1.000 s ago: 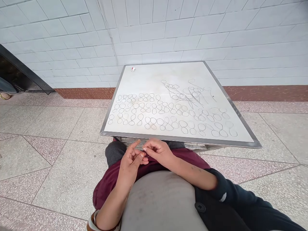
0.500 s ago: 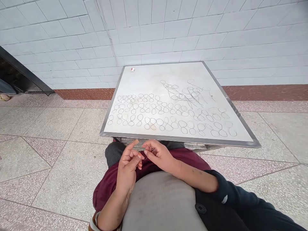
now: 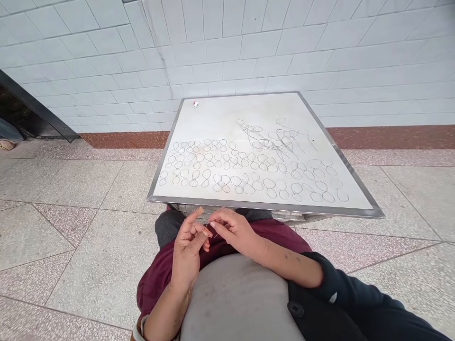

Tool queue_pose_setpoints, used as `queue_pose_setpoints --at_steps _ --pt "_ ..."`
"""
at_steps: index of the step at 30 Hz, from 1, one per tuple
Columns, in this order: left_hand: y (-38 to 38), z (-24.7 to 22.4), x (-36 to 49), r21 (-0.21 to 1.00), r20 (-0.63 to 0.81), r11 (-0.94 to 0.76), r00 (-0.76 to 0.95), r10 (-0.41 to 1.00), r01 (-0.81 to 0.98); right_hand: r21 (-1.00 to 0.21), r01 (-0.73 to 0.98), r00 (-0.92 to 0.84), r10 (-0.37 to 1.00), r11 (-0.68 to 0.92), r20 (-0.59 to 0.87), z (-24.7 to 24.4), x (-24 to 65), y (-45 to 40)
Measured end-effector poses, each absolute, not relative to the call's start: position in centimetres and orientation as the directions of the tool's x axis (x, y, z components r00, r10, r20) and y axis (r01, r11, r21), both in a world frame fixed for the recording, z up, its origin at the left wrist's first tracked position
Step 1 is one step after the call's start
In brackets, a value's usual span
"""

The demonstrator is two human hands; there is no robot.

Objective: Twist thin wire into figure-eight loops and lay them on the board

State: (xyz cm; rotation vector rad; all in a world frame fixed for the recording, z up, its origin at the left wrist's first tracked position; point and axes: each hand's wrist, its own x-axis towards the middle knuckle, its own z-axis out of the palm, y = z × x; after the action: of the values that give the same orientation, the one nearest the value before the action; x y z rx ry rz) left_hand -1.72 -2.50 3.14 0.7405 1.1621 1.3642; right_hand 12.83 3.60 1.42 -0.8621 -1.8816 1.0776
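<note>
Between my hands, just in front of the table's near edge, is a thin wire (image 3: 214,236) bent in a curve. My left hand (image 3: 191,244) pinches it between thumb and a finger, with the index finger raised and a tan wrap on that fingertip. My right hand (image 3: 232,229) closes thumb and index finger on the wire's upper part, close to the left fingertips. On the white table (image 3: 213,118) beyond lie many wire pieces shaped as double loops (image 3: 270,188), set in rough rows.
A tangled pile of looped wires (image 3: 273,137) lies at the table's back right. A small white and red object (image 3: 195,104) sits at the back left corner. The tiled wall (image 3: 249,52) stands right behind the table. At far left, a shoe (image 3: 7,145) shows by a dark doorway.
My right hand has shifted very slightly left and down, its fingertips nearer to my left hand. My left hand keeps its pinch, and the things on the table lie as before.
</note>
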Motion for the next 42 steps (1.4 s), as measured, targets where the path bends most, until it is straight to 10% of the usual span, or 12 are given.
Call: queue_pose_setpoints --at_steps 12,23,42 --pt "-2.9 3.2 -1.2 0.923 -0.173 0.101 -0.166 0.971 -0.370 -0.817 0.276 -0.490 0.806 0.506 0.333 1.7 13.3 3.4" --pt "-2.6 4.1 -1.8 0.880 -0.311 0.225 -0.150 0.939 -0.418 -0.992 0.038 -0.363 0.926 0.123 0.101 2.2 13.3 3.2" --pt "-2.3 3.8 -1.5 0.911 -0.299 0.211 -0.213 0.930 -0.355 -0.975 -0.020 -0.433 0.877 0.222 0.208 1.8 13.2 3.5"
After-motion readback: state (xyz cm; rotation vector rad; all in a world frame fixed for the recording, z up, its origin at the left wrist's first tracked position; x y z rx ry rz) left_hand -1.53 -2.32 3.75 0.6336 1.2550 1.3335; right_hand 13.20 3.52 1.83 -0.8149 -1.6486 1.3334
